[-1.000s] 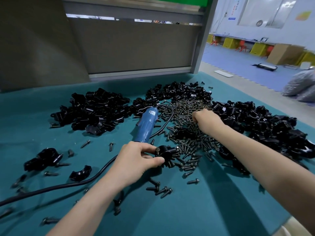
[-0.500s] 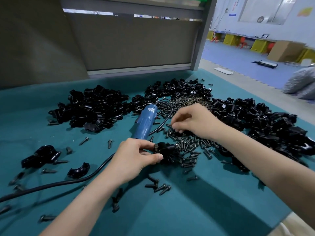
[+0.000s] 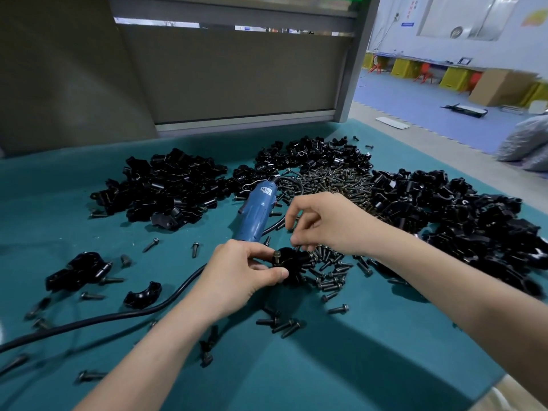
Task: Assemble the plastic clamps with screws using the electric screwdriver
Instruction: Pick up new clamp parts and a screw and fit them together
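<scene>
My left hand [image 3: 240, 271] grips a black plastic clamp [image 3: 292, 264] between thumb and fingers at the middle of the teal table; a screw [image 3: 277, 256] stands in its near hole. My right hand [image 3: 329, 222] hovers just above the clamp's far side, its fingertips pinching a dark screw [image 3: 297, 248] over it. The blue electric screwdriver [image 3: 256, 213] lies on the table right behind my hands, untouched, its black cable [image 3: 124, 315] trailing off to the left.
Heaps of black clamp parts lie at the back left [image 3: 166, 191], back centre [image 3: 314, 154] and right [image 3: 462, 215]. A screw pile [image 3: 332, 180] sits behind my right hand. Assembled clamps [image 3: 78, 271], a clamp half [image 3: 142, 295] and loose screws dot the table [image 3: 341, 375].
My right hand left the screw pile and came back toward me with a screw, stopping over the clamp. My left hand stayed on the clamp.
</scene>
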The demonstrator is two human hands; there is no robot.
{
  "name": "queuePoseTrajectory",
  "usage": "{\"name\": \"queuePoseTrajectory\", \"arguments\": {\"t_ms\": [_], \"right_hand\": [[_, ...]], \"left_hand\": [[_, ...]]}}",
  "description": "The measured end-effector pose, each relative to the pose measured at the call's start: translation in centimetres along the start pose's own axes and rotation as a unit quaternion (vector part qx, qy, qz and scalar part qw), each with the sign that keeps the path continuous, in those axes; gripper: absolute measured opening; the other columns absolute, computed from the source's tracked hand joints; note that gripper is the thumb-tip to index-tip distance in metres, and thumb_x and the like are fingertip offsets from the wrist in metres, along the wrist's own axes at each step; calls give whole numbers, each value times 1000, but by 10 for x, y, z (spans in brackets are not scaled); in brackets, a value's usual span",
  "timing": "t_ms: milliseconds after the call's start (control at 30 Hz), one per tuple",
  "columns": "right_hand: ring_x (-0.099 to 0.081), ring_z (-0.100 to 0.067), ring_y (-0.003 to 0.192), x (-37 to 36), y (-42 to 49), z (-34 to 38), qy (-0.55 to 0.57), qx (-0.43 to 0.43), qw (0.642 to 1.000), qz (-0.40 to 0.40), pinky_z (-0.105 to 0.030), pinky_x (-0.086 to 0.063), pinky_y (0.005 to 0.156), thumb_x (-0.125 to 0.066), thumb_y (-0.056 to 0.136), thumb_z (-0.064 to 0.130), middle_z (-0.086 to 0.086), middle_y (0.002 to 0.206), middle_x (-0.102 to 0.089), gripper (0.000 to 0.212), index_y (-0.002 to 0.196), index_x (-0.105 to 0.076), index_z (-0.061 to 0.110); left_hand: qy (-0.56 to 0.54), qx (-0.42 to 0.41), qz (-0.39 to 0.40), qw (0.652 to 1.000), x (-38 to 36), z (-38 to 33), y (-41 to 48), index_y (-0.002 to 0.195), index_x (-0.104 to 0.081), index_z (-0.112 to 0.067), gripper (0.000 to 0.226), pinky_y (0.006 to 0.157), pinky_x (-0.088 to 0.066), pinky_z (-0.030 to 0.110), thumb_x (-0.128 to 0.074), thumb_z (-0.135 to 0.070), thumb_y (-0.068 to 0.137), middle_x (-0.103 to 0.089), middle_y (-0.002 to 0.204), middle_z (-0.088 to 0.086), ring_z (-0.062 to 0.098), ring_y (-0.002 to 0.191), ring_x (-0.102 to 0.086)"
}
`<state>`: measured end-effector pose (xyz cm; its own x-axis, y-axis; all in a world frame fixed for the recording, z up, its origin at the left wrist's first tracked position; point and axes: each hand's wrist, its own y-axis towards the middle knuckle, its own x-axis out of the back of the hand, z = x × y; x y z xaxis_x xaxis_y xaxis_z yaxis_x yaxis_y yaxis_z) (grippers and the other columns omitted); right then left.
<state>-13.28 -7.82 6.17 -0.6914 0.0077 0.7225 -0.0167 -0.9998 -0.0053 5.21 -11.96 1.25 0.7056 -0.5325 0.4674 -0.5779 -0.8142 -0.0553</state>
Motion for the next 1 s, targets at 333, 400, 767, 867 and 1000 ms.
{"name": "queuePoseTrajectory", "arguments": {"t_ms": [333,400,767,867,1000], "right_hand": [[-65,-3,58,-2,-1,4,-81,48,996,-1,-13,-51,61,-74,83,11,1,68,-72,7,85,-68,11],[-65,-5,57,1,0,0,-10,12,1000,11,-13,-50,58,-70,86,7,-2,71,-73,5,88,-69,11],[-70,-22,67,-2,-6,-11,227,-182,950,114,-26,-57,58,-70,86,26,-11,82,-72,21,90,-69,5],[-73,-32,83,-5,-11,-10,280,-205,925,153,-30,-59,67,-62,92,33,-19,100,-73,34,104,-67,2],[-72,-31,79,-14,-17,-9,415,-194,878,137,-32,-60,70,-64,85,33,-22,96,-72,36,98,-69,0]], "left_hand": [[-24,-18,26,999,2,3,2,78,-75,-26,9,56,-32,25,-82,-27,73,-66,60,6,14,55,-44],[-26,-12,26,999,1,2,2,76,-74,-27,10,61,-42,23,-83,-24,73,-72,65,1,15,58,-58],[-20,-15,31,999,0,5,2,79,-74,-31,16,80,-54,29,-84,-21,72,-75,75,2,20,76,-72],[-25,-19,34,999,2,6,2,77,-74,-31,16,79,-54,29,-83,-19,74,-75,73,1,15,72,-71],[-35,-24,14,999,3,6,3,82,-76,-26,14,76,-51,26,-83,-17,74,-75,74,3,11,68,-67]]}}
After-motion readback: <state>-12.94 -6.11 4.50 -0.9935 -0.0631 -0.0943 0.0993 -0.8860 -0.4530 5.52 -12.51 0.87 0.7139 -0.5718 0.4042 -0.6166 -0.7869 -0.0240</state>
